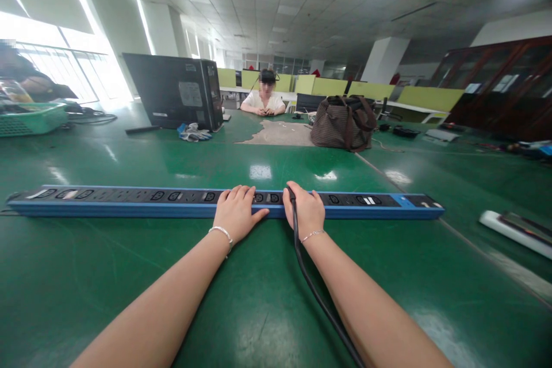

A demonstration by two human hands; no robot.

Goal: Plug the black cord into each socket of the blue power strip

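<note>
A long blue power strip (129, 210) with a black socket face lies across the green table (241, 299). My left hand (236, 211) rests on the strip left of its middle, fingers over the far edge and thumb along the near side, holding it. Just to the right, my right hand (305, 210) is closed round the plug end of a black cable (310, 284), over the strip's sockets. The cable runs down toward me beside my right forearm. Whether the plug sits in a socket is hidden by my fingers.
Farther back stand a black computer case (172, 92), crumpled gloves (194, 132) and a brown bag (342, 123). A green basket (34, 121) is at far left, a white strip-shaped device (517, 233) at right. One person (263, 100) sits across the table; another is at the left edge.
</note>
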